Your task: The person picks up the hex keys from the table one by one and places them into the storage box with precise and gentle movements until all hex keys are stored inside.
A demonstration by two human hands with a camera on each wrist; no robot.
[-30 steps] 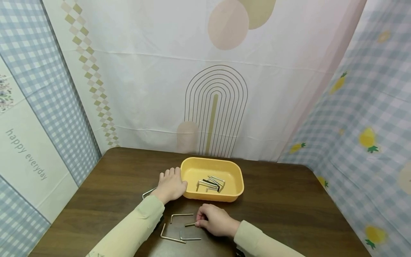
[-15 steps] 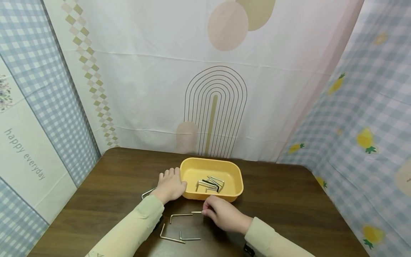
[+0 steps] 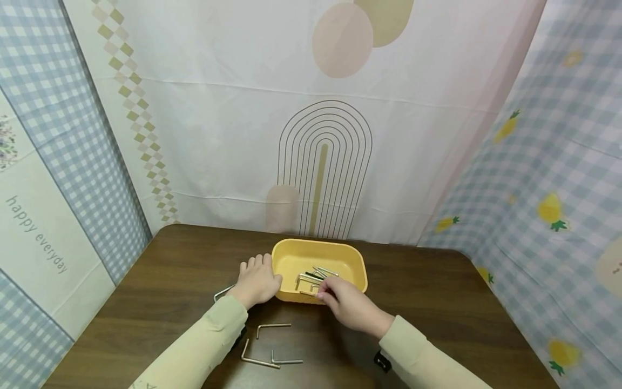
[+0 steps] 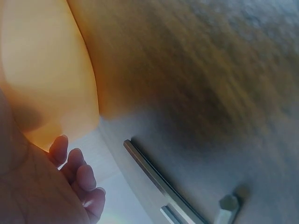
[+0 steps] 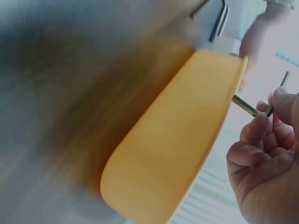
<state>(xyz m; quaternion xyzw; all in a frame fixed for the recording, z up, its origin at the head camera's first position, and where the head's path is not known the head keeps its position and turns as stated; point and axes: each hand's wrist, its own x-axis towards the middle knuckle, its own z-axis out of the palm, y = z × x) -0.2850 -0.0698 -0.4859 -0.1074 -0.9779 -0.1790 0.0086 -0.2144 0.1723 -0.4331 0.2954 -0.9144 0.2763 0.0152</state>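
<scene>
My right hand (image 3: 352, 305) pinches an L-shaped hex key (image 5: 245, 106) between thumb and fingers, above the near rim of a yellow plastic bin (image 3: 291, 296). In the right wrist view, one arm of the key crosses the bin's rim. My left hand (image 3: 257, 279) lies against the bin's left end with fingers extended; the left wrist view shows these fingers (image 4: 85, 177) loosely bent beside the bin wall. Inside the bin lie several hex keys (image 3: 307, 277), silver ones and a black one, partly hidden behind my right hand.
On the brown wooden table (image 3: 437, 313), in front of the bin, are a brassy hex key (image 3: 274, 325), a larger one (image 3: 261, 362) and a silver one (image 3: 289, 361). Another hex key (image 3: 222, 292) sits left of my left forearm. Patterned cloth hangs behind and at both sides.
My right hand has lifted a hex key off the table and carried it forward to the bin's near rim. My left hand has stayed at the bin's left end.
</scene>
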